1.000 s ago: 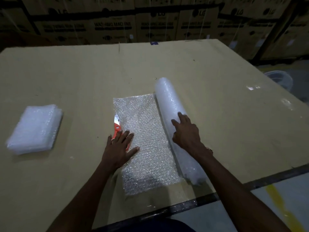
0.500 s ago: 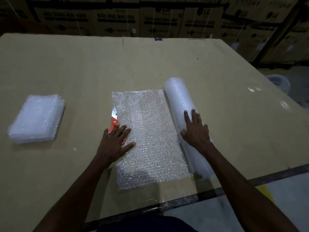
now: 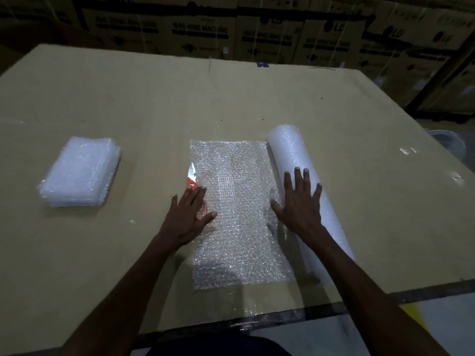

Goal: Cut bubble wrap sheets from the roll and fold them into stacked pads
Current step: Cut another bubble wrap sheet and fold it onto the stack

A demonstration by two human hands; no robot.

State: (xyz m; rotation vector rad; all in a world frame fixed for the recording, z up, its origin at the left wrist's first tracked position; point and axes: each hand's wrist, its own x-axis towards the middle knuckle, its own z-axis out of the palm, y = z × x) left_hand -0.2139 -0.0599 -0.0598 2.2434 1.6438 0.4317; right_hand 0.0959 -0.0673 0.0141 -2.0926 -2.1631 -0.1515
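A bubble wrap roll lies on the cardboard-covered table, running from the far middle toward the near edge. An unrolled stretch of bubble wrap sheet lies flat to its left, still joined to the roll. My right hand rests flat on the roll with fingers spread. My left hand presses flat on the sheet's left edge, partly covering orange-handled scissors that lie under it. A stack of folded bubble wrap pads sits at the left.
Cardboard boxes printed "washing machine" are piled behind the table. A pale round tub stands on the floor at the right. The table's near edge has a dark strip, with pale floor beyond it.
My right hand has pushed the roll farther right, and the flat sheet has grown wider. My left hand stayed pressed on the sheet's left edge over the scissors.
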